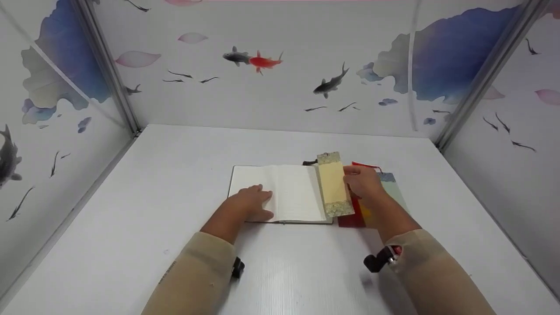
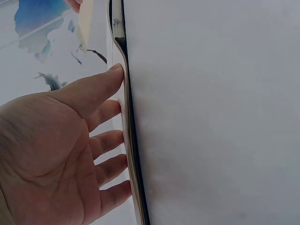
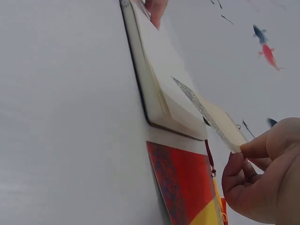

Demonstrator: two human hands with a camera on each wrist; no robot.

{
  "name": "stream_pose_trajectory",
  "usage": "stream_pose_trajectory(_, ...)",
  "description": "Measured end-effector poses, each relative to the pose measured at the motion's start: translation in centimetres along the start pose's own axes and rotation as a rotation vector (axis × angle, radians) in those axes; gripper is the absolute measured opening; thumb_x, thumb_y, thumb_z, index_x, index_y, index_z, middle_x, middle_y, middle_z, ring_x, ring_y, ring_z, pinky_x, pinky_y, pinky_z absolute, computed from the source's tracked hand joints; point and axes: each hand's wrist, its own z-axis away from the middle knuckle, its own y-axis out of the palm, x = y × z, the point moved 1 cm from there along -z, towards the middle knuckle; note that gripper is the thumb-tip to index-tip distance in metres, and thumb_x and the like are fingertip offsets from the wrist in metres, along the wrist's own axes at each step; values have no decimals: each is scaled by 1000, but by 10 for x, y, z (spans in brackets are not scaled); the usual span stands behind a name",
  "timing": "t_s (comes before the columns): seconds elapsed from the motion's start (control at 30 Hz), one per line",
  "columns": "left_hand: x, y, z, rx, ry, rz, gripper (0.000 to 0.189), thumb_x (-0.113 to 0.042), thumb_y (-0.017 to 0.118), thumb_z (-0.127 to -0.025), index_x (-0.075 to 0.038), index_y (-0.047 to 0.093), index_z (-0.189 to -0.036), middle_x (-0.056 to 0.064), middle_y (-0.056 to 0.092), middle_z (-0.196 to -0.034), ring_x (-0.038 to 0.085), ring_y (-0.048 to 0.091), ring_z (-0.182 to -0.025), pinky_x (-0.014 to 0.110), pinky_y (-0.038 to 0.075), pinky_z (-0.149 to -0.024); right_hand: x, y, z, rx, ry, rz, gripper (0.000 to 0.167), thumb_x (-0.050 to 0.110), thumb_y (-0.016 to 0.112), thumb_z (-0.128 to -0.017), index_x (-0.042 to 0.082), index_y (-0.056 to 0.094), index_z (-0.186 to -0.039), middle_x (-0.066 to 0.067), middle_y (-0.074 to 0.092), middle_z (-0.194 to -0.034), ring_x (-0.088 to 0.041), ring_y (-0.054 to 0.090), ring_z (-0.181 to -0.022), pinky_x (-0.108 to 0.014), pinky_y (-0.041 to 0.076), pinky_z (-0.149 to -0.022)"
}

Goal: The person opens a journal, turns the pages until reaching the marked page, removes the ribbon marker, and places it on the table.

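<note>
An open notebook (image 1: 299, 194) with blank white pages lies in the middle of the table. My left hand (image 1: 253, 203) rests with its fingers spread on the left page. In the left wrist view, the thumb and fingertips of that hand press on the page along the notebook's edge. Between thumb and fingers, my right hand (image 1: 364, 180) pinches the long edge of a cream bookmark (image 1: 332, 180) with patterned ends. In the right wrist view, this bookmark (image 3: 220, 119) is tilted above the right page, and a dark tassel shows at its far end in the head view.
Right of the notebook, partly under my right forearm, lie a red bookmark (image 1: 356, 216) with a red cord, a yellow one (image 1: 367, 217) and a pale green one (image 1: 392, 189). White panels (image 1: 280, 100) printed with fish enclose the white table (image 1: 188, 148) on three sides.
</note>
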Motion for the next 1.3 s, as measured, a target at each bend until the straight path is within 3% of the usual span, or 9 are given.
stream_pose_trajectory(0.23,-1,0,2,-2,-12,3,74,-48,65,-104,-29,35,-169,5,21,-181,33,19,-169,56,24,-135,-11,-42,-4,0,58,-55,55,18,49,-108,20,48,-163,-11,53,-162,-25,59,-123,-31,57,-98)
stream_pose_trajectory(0.47,-3,0,2,-5,-19,4,75,-48,67,-103,-29,36,-169,4,22,-181,33,19,-169,56,23,-135,-34,-81,-15,-45,131,-49,54,21,43,-112,21,42,-166,-11,45,-170,-23,59,-131,-30,60,-100)
stream_pose_trajectory(0.57,-4,0,2,-4,-21,4,75,-48,67,-103,-29,36,-169,4,21,-181,33,19,-169,56,23,-135,-46,-98,-19,-73,149,-42,55,19,44,-111,19,42,-166,-13,50,-165,-19,63,-118,-25,62,-91)
stream_pose_trajectory(0.7,-4,-2,2,-5,-22,4,75,-48,67,-103,-29,37,-168,4,23,-181,33,19,-169,56,24,-135,-63,-121,-20,-76,109,-6,58,16,45,-109,17,39,-167,-5,71,-108,-10,58,-73,-23,54,-66)
stream_pose_trajectory(0.83,-4,-2,2,-8,-25,4,74,-47,68,-102,-28,38,-168,4,24,-180,32,21,-168,56,25,-135,-77,-142,-21,-55,79,9,62,14,42,-108,14,33,-169,11,55,-68,-9,41,-53,-28,43,-55)
stream_pose_trajectory(0.93,-4,-2,2,-8,-28,7,74,-47,68,-102,-28,38,-168,4,24,-180,33,21,-168,56,25,-135,-86,-154,-22,-75,99,19,63,12,42,-106,14,34,-168,11,60,-78,-9,45,-58,-29,45,-57)
stream_pose_trajectory(1.07,-3,-1,2,-8,-27,8,74,-47,68,-102,-28,38,-168,4,24,-180,34,21,-168,57,26,-134,-95,-166,-25,-111,154,47,64,12,42,-105,16,36,-168,-2,63,-114,-12,48,-65,-29,48,-60)
stream_pose_trajectory(1.2,-2,-1,0,-11,-25,4,74,-48,67,-102,-29,38,-168,4,24,-181,33,21,-168,57,25,-134,-104,-177,-29,-123,185,73,64,12,42,-105,16,35,-168,-16,51,-150,-13,48,-67,-30,47,-60)
stream_pose_trajectory(1.3,-3,-1,0,-10,-25,4,74,-48,67,-102,-29,38,-168,4,23,-181,33,21,-168,56,25,-135,-108,-183,-32,-120,194,91,65,10,41,-104,16,34,-168,-20,44,-163,-13,47,-66,-30,47,-59)
